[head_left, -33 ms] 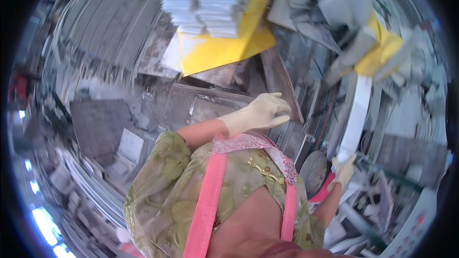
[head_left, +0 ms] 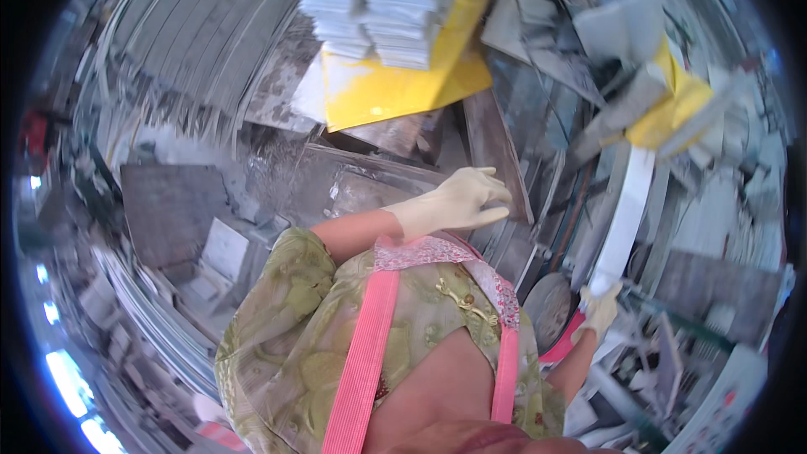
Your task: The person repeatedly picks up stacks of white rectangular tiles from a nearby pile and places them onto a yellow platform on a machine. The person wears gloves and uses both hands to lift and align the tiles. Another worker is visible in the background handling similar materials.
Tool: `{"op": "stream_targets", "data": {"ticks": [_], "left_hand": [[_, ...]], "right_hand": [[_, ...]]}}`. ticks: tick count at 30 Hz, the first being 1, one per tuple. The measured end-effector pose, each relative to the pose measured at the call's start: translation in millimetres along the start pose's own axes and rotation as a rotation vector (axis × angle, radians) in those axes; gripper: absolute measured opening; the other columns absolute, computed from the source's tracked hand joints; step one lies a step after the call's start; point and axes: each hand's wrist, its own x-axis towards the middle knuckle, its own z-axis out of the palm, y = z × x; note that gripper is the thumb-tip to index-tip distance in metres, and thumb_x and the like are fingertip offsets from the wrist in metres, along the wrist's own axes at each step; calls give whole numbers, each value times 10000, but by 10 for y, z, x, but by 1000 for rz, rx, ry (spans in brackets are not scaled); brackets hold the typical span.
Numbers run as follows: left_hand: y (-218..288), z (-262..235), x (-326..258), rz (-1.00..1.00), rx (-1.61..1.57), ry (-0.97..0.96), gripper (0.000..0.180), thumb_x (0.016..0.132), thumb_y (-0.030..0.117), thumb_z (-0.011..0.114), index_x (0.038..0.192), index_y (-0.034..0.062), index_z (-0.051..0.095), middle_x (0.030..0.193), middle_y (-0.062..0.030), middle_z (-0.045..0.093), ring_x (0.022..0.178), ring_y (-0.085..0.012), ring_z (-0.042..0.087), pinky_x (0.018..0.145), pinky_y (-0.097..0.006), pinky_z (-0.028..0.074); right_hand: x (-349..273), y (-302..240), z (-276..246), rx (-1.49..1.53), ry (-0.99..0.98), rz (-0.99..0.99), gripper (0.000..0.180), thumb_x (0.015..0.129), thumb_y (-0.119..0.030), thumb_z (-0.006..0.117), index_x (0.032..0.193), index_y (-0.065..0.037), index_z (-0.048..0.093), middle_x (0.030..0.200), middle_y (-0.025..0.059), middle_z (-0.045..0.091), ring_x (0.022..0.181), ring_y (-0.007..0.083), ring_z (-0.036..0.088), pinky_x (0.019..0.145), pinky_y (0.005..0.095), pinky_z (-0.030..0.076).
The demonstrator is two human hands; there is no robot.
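In front of my chest is my left hand (head_left: 461,200), in a cream rubber glove. Its fingers are loosely bent with the thumb apart, and nothing shows in them. On the right, lower down, my right hand (head_left: 600,308) wears a matching glove and grips the near end of a long white strip (head_left: 624,223). The strip slants away up to a bundle wrapped in yellow sheeting (head_left: 670,101). Part of the right fingers is hidden by the strip and blur. Beyond my left hand, a tall stack of white pieces (head_left: 387,13) stands on a yellow sheet (head_left: 387,94).
Long grey boards (head_left: 189,29) are piled at the far left. A dark square board (head_left: 175,214) lies at the left among scraps. Near my right hand are a round grey disc (head_left: 548,309) and several loose offcuts (head_left: 656,361). A wooden frame edge (head_left: 498,151) borders the middle.
The surroundings shift slightly rightward in the picture. My right hand sits slightly lower with the white strip still in it. My left hand keeps the same pose.
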Motion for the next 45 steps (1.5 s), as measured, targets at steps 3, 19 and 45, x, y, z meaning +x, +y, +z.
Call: {"op": "stream_targets", "data": {"ticks": [3, 19, 45], "left_hand": [[-137, -232, -255, -29, -31, 47, 238, 895, 206, 666, 1033, 15, 695, 991, -173, 709, 990, -376, 677, 1151, -533, 398], [-742, -1924, -1090, -720, -545, 86, 781, 840, 581, 713, 1339, 0, 560, 996, -167, 715, 919, -243, 698, 817, -353, 548], [-1341, -2119, -1141, -1072, 26, 366, 358, 940, 315, 570, 1111, 13, 654, 871, -87, 695, 640, -171, 640, 542, -300, 470]], "right_hand": [[51, -8, -124, -58, 19, 18, 968, 668, -495, 864, 1437, -56, 474, 1226, 179, 695, 1064, 338, 662, 953, 460, 508], [-2357, -4991, -214, 355, 230, -1558, 1245, 563, -477, 919, 1550, -26, 309, 1364, 230, 569, 1219, 397, 584, 1036, 468, 471], [-635, 80, 115, 39, 303, -431, 909, 785, -272, 798, 1560, -67, 367, 1609, 162, 378, 1493, 327, 336, 1223, 481, 244]]}}
